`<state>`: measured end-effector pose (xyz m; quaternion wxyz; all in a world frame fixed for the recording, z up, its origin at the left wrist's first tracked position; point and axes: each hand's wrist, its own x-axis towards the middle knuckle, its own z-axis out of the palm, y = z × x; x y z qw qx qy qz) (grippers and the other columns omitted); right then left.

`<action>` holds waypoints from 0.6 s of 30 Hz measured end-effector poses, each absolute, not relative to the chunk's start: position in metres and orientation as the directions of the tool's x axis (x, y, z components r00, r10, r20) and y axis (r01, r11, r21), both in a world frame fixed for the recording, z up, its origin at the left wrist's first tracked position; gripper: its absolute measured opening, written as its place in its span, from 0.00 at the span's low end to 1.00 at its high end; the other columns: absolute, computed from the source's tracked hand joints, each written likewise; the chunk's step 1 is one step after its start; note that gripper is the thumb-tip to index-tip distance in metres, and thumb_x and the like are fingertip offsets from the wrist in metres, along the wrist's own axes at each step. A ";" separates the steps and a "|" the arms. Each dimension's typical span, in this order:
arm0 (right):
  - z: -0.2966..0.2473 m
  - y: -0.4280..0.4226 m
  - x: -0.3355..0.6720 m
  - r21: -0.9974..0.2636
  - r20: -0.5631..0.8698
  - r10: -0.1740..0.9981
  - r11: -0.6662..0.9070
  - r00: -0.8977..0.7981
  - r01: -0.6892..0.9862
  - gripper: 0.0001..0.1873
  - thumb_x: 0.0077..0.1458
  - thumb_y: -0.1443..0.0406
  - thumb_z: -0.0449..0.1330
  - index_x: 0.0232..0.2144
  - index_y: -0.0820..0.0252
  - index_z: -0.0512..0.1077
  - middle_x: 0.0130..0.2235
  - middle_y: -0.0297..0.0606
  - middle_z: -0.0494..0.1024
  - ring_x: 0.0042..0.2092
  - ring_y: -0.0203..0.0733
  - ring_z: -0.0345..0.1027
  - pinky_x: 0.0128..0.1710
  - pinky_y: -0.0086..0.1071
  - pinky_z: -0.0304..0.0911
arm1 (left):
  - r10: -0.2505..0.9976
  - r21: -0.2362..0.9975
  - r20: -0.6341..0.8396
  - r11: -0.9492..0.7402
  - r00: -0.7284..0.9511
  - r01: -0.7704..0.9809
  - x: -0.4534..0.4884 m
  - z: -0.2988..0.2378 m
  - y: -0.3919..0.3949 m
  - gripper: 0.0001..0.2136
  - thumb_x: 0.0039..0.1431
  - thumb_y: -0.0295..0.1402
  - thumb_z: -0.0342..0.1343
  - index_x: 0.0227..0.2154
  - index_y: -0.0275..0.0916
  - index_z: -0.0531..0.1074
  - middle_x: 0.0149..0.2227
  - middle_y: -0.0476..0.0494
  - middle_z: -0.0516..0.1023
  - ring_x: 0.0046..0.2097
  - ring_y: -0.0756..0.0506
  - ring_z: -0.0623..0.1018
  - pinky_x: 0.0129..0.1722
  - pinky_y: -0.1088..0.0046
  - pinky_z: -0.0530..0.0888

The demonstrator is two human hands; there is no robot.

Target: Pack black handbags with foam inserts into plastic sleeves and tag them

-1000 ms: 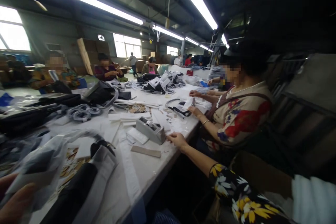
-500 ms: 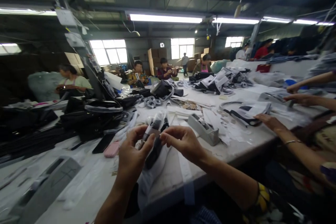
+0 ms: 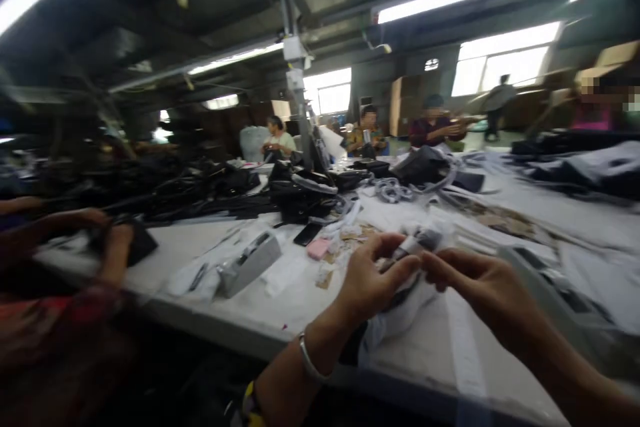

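Near the table edge, my left hand [image 3: 367,280] is closed around a dark strap with a pale wrapping [image 3: 425,238], thumb and fingers pressed on it. My right hand [image 3: 487,290] is pinched right beside the left thumb, at the wrapping; what lies between its fingertips is too small and blurred to make out. More dark and white wrapped material hangs below my left hand. Close to the right forearm stands a grey tape dispenser [image 3: 550,280]. A white strip [image 3: 463,340] runs over the table edge below my right hand.
A second tape dispenser [image 3: 250,263], a black phone [image 3: 307,234] and a pink block [image 3: 318,249] lie to the left. Black bags [image 3: 290,197] are piled behind. At far left a co-worker's hand [image 3: 120,247] handles a dark piece. A post [image 3: 296,100] rises beyond.
The view has swung left, so the co-worker on the right is out of sight and another shows at left. Both my hands stay together at the wrapped strap.
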<state>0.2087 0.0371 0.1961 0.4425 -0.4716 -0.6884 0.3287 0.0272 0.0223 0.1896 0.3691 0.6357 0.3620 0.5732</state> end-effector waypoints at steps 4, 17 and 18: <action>0.186 0.052 0.212 -0.828 0.269 0.956 0.290 -0.114 0.480 0.28 0.43 0.37 0.63 0.23 0.54 0.79 0.24 0.44 0.78 0.25 0.48 0.72 0.25 0.37 0.65 | 0.928 0.930 0.367 -0.367 -0.063 0.025 0.035 0.188 0.024 0.21 0.51 0.44 0.67 0.45 0.37 0.75 0.43 0.41 0.80 0.45 0.43 0.79 0.46 0.68 0.75; 0.155 0.054 0.229 -0.926 0.159 0.959 0.228 -0.235 0.301 0.20 0.50 0.46 0.66 0.37 0.52 0.81 0.34 0.49 0.81 0.35 0.51 0.76 0.36 0.39 0.70 | 0.908 0.915 0.402 -0.394 -0.117 0.084 0.042 0.192 0.013 0.17 0.51 0.43 0.67 0.42 0.39 0.77 0.37 0.45 0.80 0.37 0.48 0.78 0.36 0.75 0.74; 0.162 0.048 0.226 -0.926 0.163 0.958 0.231 -0.236 0.298 0.21 0.50 0.46 0.66 0.36 0.53 0.81 0.30 0.46 0.80 0.31 0.48 0.74 0.33 0.37 0.69 | 0.907 0.914 0.405 -0.397 -0.113 0.086 0.042 0.192 0.013 0.17 0.52 0.43 0.66 0.41 0.38 0.77 0.36 0.45 0.80 0.36 0.48 0.78 0.35 0.75 0.75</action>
